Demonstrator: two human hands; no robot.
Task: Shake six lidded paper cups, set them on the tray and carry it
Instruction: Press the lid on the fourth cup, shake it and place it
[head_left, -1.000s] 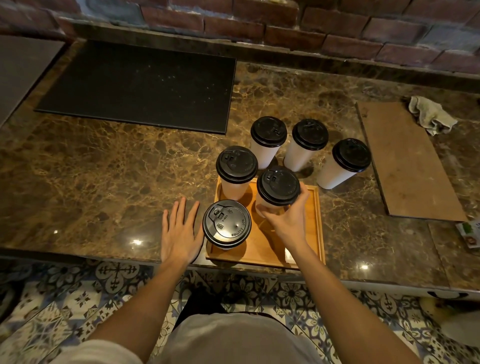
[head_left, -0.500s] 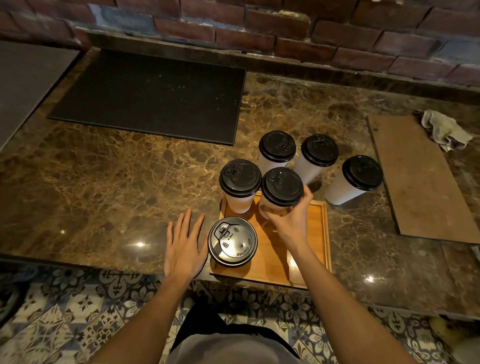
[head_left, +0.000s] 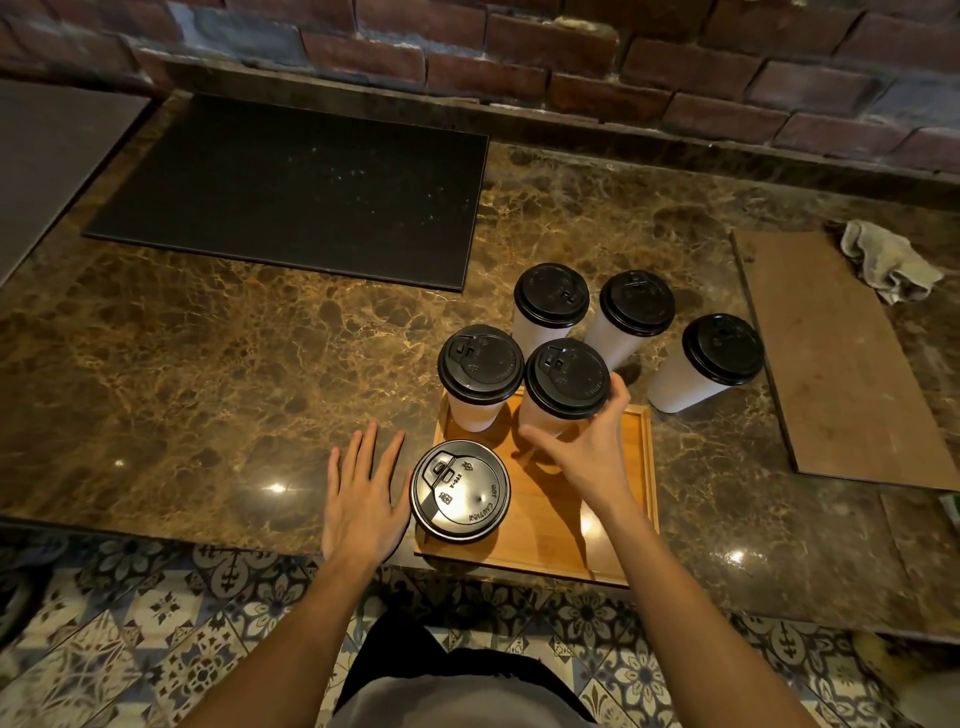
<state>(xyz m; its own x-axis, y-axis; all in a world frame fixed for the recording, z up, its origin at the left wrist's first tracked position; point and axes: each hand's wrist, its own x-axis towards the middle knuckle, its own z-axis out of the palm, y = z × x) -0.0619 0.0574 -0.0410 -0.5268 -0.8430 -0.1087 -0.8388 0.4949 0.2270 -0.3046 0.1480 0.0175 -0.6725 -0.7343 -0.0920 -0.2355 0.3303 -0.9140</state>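
Note:
A wooden tray (head_left: 553, 543) lies at the marble counter's near edge. Three white paper cups with black lids stand on it: one at the near left (head_left: 460, 491), one at the far left (head_left: 480, 364) and one beside it (head_left: 566, 376). My right hand (head_left: 592, 447) wraps that last cup, thumb in front and fingers round its right side under the lid. My left hand (head_left: 363, 493) lies flat on the counter just left of the tray, fingers straight. Three more lidded cups (head_left: 551, 294), (head_left: 637, 303), (head_left: 722, 356) stand on the counter behind and to the right of the tray.
A black mat (head_left: 291, 187) covers the counter's far left. A wooden board (head_left: 841, 353) lies at the right with a crumpled cloth (head_left: 888, 260) on its far end. A brick wall (head_left: 519, 52) runs behind. Patterned floor tiles (head_left: 156, 649) show below the counter edge.
My right hand has brought its cup down onto the tray beside the far-left cup. My left hand has stayed flat on the counter.

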